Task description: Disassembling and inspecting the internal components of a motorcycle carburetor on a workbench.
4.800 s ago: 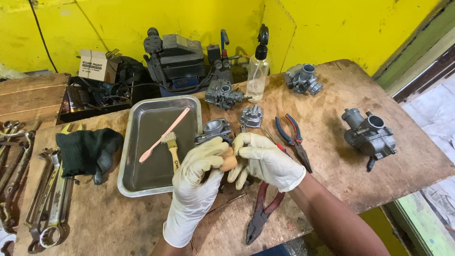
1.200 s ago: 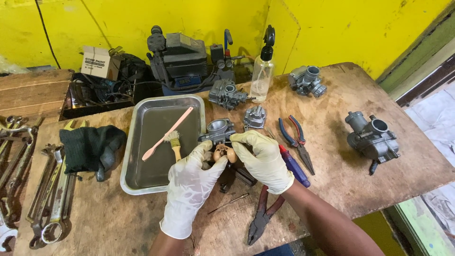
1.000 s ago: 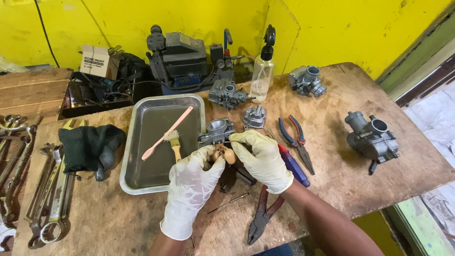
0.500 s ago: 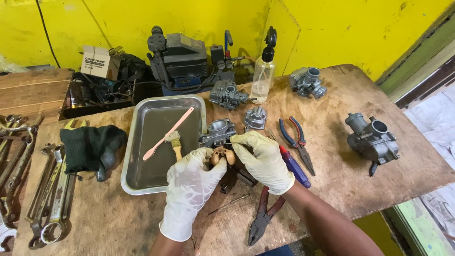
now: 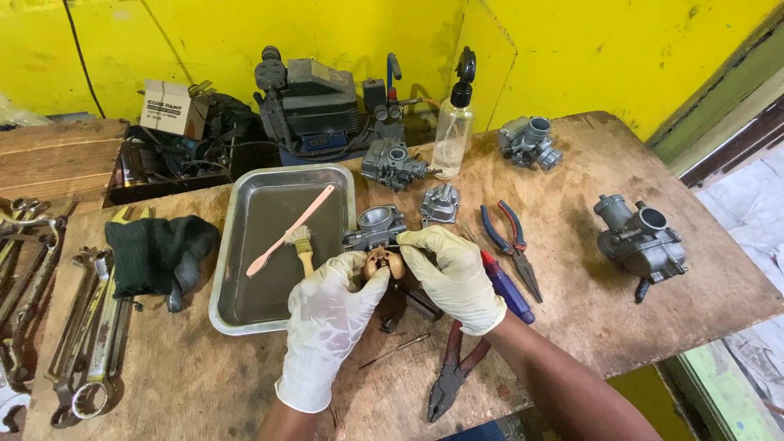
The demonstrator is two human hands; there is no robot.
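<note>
Both hands wear pale rubber gloves and meet over the middle of the wooden bench. My left hand (image 5: 331, 314) and my right hand (image 5: 454, 273) together pinch a small tan float part (image 5: 382, 262) between their fingertips. Just beyond the fingers sits a grey carburetor body (image 5: 376, 229) with its round bore facing up. A metal tray (image 5: 245, 269) lies to the left of my hands, holding a pink toothbrush (image 5: 291, 230) and a small paintbrush (image 5: 303, 245).
Pliers (image 5: 510, 245), a blue-handled screwdriver (image 5: 508, 287) and red-handled pliers (image 5: 454, 377) lie right of my hands. More carburetors (image 5: 641, 241) (image 5: 529, 142) (image 5: 392, 162), a spray bottle (image 5: 453, 131), a dark cloth (image 5: 155, 253) and wrenches (image 5: 82, 335) surround them.
My hands stayed together over the same spot, fingers only shifting slightly on the small part. Since the oldest frame they have moved a little closer to the carburetor body.
</note>
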